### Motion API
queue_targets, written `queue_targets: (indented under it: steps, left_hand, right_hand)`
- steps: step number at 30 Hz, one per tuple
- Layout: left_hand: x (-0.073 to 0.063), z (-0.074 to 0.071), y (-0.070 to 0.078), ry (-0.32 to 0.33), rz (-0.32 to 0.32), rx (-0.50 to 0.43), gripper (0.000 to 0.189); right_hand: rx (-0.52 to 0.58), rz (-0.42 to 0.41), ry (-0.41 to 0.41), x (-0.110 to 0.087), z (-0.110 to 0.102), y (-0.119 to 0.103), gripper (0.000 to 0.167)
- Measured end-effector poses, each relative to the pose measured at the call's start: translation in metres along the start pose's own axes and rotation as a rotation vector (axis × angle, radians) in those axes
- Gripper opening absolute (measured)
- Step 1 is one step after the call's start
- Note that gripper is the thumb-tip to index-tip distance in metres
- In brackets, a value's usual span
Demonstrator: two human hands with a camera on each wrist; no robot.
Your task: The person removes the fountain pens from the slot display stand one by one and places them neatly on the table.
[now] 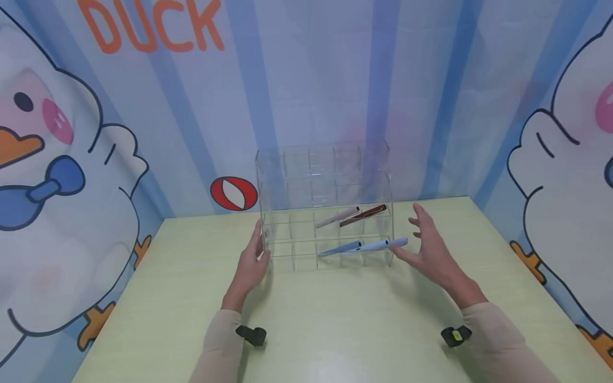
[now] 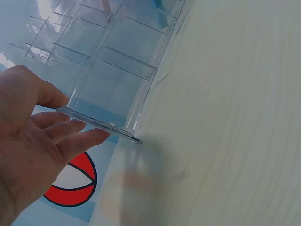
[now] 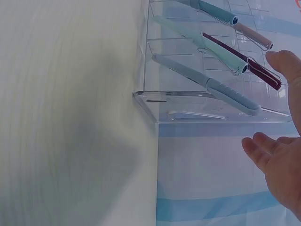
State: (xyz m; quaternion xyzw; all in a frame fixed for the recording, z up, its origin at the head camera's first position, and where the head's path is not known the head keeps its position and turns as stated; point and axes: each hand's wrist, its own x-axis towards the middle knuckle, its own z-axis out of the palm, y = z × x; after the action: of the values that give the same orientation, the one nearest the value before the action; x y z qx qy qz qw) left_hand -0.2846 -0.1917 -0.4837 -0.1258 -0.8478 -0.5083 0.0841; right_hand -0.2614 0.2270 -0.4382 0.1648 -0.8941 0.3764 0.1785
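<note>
A clear acrylic rack (image 1: 292, 239) with tiers of small compartments stands on the table. My left hand (image 1: 250, 264) grips its left side panel (image 2: 96, 123), thumb on the inner face and fingers outside. Near the rack's right side, my right hand (image 1: 433, 258) is held with fingers spread and nothing in it. Its thumb overlaps the end of a lavender pen (image 1: 398, 242) in the head view. A blue pen (image 1: 341, 248) and a light blue pen (image 1: 373, 246) lie in the same lower tier. On the tier above are a pale mauve pen (image 1: 337, 217) and a dark red pen (image 1: 362, 215).
The pale wood-grain table (image 1: 325, 324) reaches back to a blue striped curtain (image 1: 311, 80) with printed ducks and a red ball (image 1: 233, 193). Dark wrist cameras (image 1: 252, 335) sit on both sleeves.
</note>
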Motion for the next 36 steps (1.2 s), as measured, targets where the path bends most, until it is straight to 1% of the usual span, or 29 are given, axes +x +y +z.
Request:
queue_targets:
  steps: [7,11,13,19,22,28,32,36]
  left_hand:
    - [-0.001,0.001,0.002,0.000,0.011,-0.024,0.079]
    - [-0.001,0.001,0.002,0.002,0.019,-0.033,0.079]
    - [-0.001,0.001,0.001,0.001,0.022,-0.034,0.079]
    - [-0.001,0.001,-0.001,0.010,0.027,-0.033,0.080]
    - [-0.001,0.001,-0.001,0.011,0.026,-0.037,0.080]
    - [-0.003,0.003,0.000,0.005,0.012,-0.043,0.079]
    - [-0.004,0.003,0.001,0.018,-0.002,-0.036,0.078]
    - [-0.003,0.004,0.001,0.025,0.003,-0.034,0.077]
  right_hand:
    - [0.006,-0.029,0.009,-0.002,0.006,0.002,0.107]
    - [0.002,-0.067,0.038,0.000,0.007,0.001,0.104]
    - [-0.004,-0.095,0.069,0.003,0.008,0.001,0.098]
    - [-0.023,-0.166,0.194,0.015,0.011,-0.002,0.071]
    - [-0.023,-0.187,0.225,0.019,0.012,-0.002,0.065]
    - [-0.018,-0.214,0.224,0.025,0.013,-0.004,0.060]
    - [0.004,-0.213,0.222,0.031,0.014,-0.008,0.057]
    - [0.004,-0.206,0.215,0.037,0.015,-0.012,0.058]
